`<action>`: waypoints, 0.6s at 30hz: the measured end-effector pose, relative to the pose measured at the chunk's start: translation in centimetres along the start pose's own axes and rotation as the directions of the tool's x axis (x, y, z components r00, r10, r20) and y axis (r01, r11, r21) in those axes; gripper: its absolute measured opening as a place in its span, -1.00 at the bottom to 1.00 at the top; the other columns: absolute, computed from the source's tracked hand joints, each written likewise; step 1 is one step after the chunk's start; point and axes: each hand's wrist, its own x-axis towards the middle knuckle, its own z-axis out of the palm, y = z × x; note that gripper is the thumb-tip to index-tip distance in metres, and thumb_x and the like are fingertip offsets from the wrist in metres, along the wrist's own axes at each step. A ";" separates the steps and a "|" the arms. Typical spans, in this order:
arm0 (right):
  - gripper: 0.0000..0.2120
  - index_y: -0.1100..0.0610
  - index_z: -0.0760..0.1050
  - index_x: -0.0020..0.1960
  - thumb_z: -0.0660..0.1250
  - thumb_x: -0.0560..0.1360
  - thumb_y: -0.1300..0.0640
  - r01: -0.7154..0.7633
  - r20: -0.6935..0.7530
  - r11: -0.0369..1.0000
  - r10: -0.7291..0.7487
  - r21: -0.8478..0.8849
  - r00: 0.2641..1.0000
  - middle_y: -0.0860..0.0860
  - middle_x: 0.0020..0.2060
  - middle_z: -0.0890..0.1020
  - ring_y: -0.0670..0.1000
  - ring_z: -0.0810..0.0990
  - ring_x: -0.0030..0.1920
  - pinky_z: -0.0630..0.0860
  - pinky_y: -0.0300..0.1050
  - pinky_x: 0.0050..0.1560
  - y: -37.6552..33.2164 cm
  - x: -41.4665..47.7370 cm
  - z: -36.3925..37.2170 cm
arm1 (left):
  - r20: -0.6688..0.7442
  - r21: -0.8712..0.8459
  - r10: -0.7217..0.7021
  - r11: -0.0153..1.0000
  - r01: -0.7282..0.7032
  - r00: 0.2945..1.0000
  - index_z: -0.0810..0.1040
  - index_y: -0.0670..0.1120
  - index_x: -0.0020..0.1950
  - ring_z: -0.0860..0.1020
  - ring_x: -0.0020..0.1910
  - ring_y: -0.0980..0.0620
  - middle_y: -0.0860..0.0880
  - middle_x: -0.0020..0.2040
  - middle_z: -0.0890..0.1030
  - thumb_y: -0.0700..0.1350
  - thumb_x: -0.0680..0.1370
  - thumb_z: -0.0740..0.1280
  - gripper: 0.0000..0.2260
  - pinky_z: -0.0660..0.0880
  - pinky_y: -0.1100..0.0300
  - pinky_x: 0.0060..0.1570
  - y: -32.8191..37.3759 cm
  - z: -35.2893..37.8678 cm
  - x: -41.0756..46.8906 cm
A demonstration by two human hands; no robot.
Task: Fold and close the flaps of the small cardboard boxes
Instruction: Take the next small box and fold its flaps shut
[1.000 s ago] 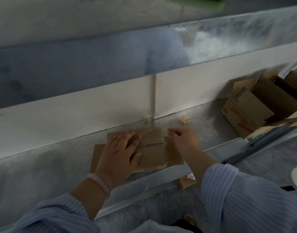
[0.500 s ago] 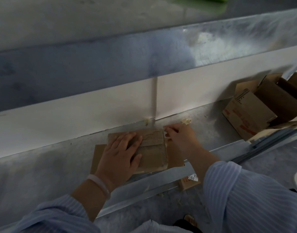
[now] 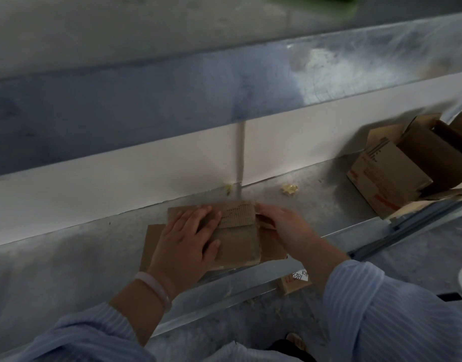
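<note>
**Left hand** (image 3: 184,244): laid flat, palm down, fingers straight and spread, pressing on the left half of the box (image 3: 237,244). A pale bracelet (image 3: 156,290) sits on the wrist, above a striped blue sleeve (image 3: 94,333).

**Right hand** (image 3: 283,222): back turned toward the viewer, fingertips at the right end of the flap (image 3: 237,214). It is in contact with the flap edge. The thumb is hidden, so I cannot tell whether the fingers pinch the edge or merely touch it.

**Box:** brown cardboard, lying low on the bench (image 3: 329,207) near its front edge, between the two hands. The far flap is folded forward over the top and carries a row of dark printed marks. One side flap lies out flat to the left, under the left wrist. Another shows to the right, beneath the right hand.

**Bench:** dull metal, with a bright rail (image 3: 251,283) along the front. A white panel (image 3: 120,184) stands along the back, with a vertical seam just behind the box. A yellowish scrap (image 3: 289,189) lies beyond the right hand, apart from the box.

**Far right:** a cluster of cartons (image 3: 386,176) with flaps raised and red print on one side, well apart from the hands.

**Below the rail:** a small cardboard piece (image 3: 294,282) bearing a white handwritten label.
</note>
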 end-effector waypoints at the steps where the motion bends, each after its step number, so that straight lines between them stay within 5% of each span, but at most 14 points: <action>1: -0.81 0.02 0.70 -0.06 0.31 0.52 0.02 -0.004 -0.019 1.000 0.004 -0.016 1.000 0.01 -0.07 0.72 0.04 0.64 0.03 0.53 -0.03 0.13 0.2 -0.2 -0.2 | 0.005 0.001 0.001 1.000 -0.001 1.000 0.38 0.01 0.44 0.37 0.36 -0.05 -0.03 0.39 0.41 0.15 0.58 0.08 -0.53 0.35 -0.09 0.33 0.0 0.0 0.0; 5: -0.83 0.08 0.67 -0.01 0.31 0.53 0.23 -0.015 -0.010 0.993 0.016 0.119 1.000 0.04 -0.13 0.73 -0.02 0.70 -0.12 0.61 -0.15 -0.10 1.0 -0.9 -0.7 | -0.002 -0.005 -0.002 1.000 0.002 1.000 0.38 0.01 0.44 0.37 0.35 -0.05 -0.03 0.38 0.41 0.15 0.57 0.08 -0.53 0.35 -0.09 0.32 0.0 0.1 -0.1; 9: -0.87 0.21 0.64 0.02 0.40 0.49 0.23 -0.008 -0.050 0.993 0.003 -0.120 0.999 0.15 -0.07 0.69 0.08 0.68 -0.04 0.63 -0.01 0.02 1.8 -0.9 -0.7 | -0.010 -0.005 0.006 1.000 -0.006 1.000 0.37 0.01 0.44 0.38 0.35 -0.06 -0.04 0.38 0.41 0.14 0.57 0.09 -0.53 0.35 -0.10 0.32 -0.1 0.1 -0.1; 18: -0.94 0.21 0.57 -0.04 0.33 0.54 0.24 -0.090 -0.057 0.989 0.084 -0.114 0.995 0.14 -0.18 0.66 0.04 0.67 -0.19 0.63 -0.11 -0.21 1.5 -0.2 0.0 | -0.005 0.010 0.008 1.000 -0.008 1.000 0.36 0.02 0.45 0.35 0.36 -0.04 -0.02 0.39 0.40 0.15 0.58 0.08 -0.53 0.32 -0.07 0.35 -0.2 0.1 -0.2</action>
